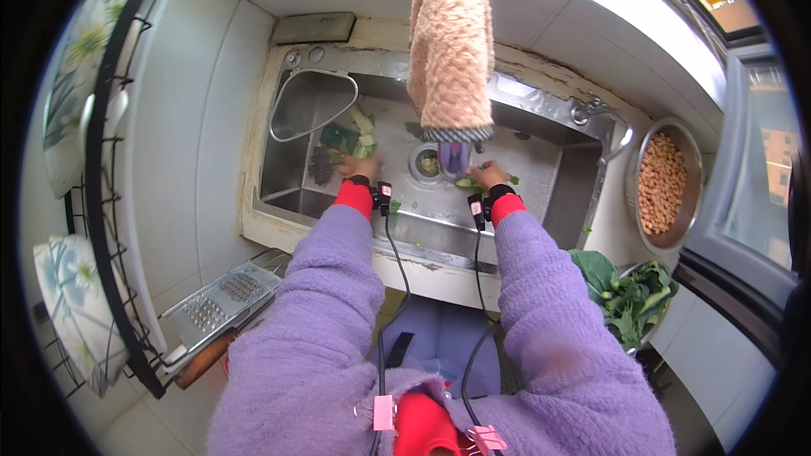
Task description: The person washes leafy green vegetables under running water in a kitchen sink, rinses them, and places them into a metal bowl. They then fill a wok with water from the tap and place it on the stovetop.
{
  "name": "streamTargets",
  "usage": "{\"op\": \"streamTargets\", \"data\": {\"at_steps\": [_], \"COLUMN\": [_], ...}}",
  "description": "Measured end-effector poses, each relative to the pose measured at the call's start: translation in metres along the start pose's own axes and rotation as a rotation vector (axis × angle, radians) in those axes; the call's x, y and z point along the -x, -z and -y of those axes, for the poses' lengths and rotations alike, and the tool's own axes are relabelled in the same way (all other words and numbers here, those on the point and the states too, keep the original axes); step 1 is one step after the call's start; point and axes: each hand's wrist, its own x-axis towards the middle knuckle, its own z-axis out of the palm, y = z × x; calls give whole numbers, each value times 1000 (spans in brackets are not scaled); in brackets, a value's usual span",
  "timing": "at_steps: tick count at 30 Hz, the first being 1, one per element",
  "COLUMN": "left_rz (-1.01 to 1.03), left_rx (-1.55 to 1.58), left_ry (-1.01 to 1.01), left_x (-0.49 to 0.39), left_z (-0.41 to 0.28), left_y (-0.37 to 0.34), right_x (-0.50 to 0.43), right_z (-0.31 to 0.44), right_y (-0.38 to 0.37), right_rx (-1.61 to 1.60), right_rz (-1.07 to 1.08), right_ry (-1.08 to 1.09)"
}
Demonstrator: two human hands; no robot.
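Note:
Both my hands are down inside a stainless steel sink (538,164). My left hand (360,166) is at a heap of vegetable scraps on the left, touching a pale green stalk (364,133). Dark leaf scraps (321,164) lie just left of it, and its fingertips are partly hidden. Right of the drain, my right hand (493,174) rests on green leaf pieces (467,182) that show on both sides of it. Whether its fingers close around them cannot be made out. Between the hands, the round drain (429,164) holds pale green bits.
A fluffy beige cloth cover (451,44) hangs over the sink, hiding part of it. A wire-rimmed corner strainer (313,104) sits at upper left. To the right are a faucet (592,111), a metal bowl of peanuts (662,183) and leafy greens (624,294). A grater (222,297) stands at left.

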Motion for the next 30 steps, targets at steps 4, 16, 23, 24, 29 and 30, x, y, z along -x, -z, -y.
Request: {"op": "streamTargets", "data": {"at_steps": [4,16,23,24,29,30], "left_rz": [-143,-161,39,60,-50,-73], "left_rx": [5,344,236,182,-66,-134], "left_ry": [-48,-625,-467,-481,-671,-699], "left_x": [-13,-8,-74,-78,-66,-61], "left_z": [10,-47,-99,-105,-76,-65], "left_y": [-39,-32,-47,-52,-40,-34], "right_x": [-34,-51,-14,-10,0,3], "right_z": [2,-84,-85,-80,-71,-73], "right_y": [-55,14,84,94,129,122], "right_rx": [-140,-613,-264,-199,243,376], "right_rz": [-236,-226,-292,-320,195,286], "right_ry": [-94,113,21,70,244,217]}}
